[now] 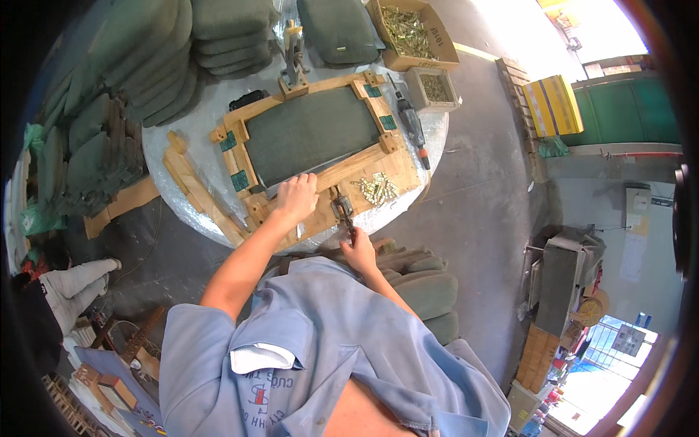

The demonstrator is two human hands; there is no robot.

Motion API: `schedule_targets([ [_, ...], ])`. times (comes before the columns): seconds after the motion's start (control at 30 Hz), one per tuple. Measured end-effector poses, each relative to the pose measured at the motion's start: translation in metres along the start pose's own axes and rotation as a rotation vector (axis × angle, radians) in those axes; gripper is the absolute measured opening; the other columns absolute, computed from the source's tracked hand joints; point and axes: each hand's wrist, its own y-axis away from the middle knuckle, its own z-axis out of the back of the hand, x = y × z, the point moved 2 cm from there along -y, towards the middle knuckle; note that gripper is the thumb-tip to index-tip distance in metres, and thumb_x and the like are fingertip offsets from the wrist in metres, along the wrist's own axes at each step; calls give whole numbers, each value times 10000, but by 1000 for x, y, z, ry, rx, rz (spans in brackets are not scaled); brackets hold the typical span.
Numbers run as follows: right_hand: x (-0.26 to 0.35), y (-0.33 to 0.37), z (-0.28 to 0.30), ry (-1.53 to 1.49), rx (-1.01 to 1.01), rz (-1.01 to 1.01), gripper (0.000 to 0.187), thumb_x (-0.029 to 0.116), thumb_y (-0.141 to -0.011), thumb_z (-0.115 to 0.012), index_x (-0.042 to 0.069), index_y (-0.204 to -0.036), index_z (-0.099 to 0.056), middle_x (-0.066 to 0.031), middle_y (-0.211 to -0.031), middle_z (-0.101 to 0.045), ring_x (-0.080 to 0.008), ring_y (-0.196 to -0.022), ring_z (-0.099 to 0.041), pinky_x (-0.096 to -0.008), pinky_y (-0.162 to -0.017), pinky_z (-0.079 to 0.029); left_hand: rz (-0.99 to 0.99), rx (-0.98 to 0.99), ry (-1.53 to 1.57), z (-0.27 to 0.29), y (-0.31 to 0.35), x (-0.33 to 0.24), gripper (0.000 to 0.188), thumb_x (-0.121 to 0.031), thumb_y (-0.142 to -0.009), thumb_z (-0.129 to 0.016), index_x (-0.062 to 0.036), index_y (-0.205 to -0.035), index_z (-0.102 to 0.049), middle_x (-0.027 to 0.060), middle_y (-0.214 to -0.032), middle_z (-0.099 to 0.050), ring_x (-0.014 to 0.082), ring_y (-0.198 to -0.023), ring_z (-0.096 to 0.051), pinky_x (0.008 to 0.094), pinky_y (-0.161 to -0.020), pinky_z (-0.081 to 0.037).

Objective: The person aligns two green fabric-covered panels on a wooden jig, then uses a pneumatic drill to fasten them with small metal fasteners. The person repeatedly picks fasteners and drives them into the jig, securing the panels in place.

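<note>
A grey-green cushion panel (313, 135) lies inside a wooden jig (256, 191) on the round table. My left hand (297, 198) is closed over the left end of a wooden bar (353, 168) along the panel's near edge. Closer to my body, my right hand (359, 253) is wrapped round the dark handle of a toggle clamp (341, 206) mounted on the jig's near side. A second toggle clamp (293, 62) stands at the far side. Small brass-coloured fittings (376, 189) lie heaped on the board, right of the near clamp.
A power screwdriver (411, 124) rests along the table's right side. Boxes of metal fittings (409, 36) stand behind it. Stacked cushions (145, 54) crowd the far left; more cushions (426, 291) sit beside me. Wooden strips (196, 189) lie left of the jig. Another person (65, 291) is at far left.
</note>
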Motion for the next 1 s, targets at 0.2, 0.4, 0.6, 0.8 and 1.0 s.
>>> schedule_targets([
  [0.2,-5,-6,-10,-104,93,-62,613,307,-893,-785,-3,-1373,-561,-204,-1194,-696,-334,-1070,-699,-442,-926,-552,-34,-87,-106,-12,-6,16,443,-295,-791,-860,-76,-1107,-641,80,-1130,-622,266,-1127,-624,406,-790,-612],
  [0.4,5,12,31,-225,85,-168,480,276,-912,-807,21,-1277,-627,-124,-914,-728,-267,-835,-696,-393,-771,-549,-28,-150,-97,-18,-12,10,481,-312,-771,-870,-86,-1133,-646,72,-1112,-610,264,-1082,-625,401,-816,-608],
  [0.6,118,-15,67,-196,-280,253,162,150,-918,-803,50,-966,-685,-66,-750,-602,-212,-662,-564,-356,-604,-448,1,-207,-31,-11,-5,13,500,-303,-765,-876,-90,-1127,-606,80,-1106,-593,283,-1032,-637,411,-811,-609],
  [0.8,174,-85,37,-323,-290,622,153,125,-882,-816,61,-908,-680,-81,-779,-595,-273,-726,-588,-385,-655,-470,-35,-215,-66,3,-5,24,510,-294,-740,-876,-100,-1106,-577,89,-1082,-590,291,-997,-647,418,-758,-612],
  [1.0,150,-43,53,-113,-371,449,198,142,-869,-816,75,-1015,-700,-91,-849,-645,-310,-825,-620,-413,-753,-495,-46,-218,-12,3,-10,26,500,-309,-713,-881,-126,-1078,-592,67,-1054,-583,275,-959,-620,420,-763,-579],
])
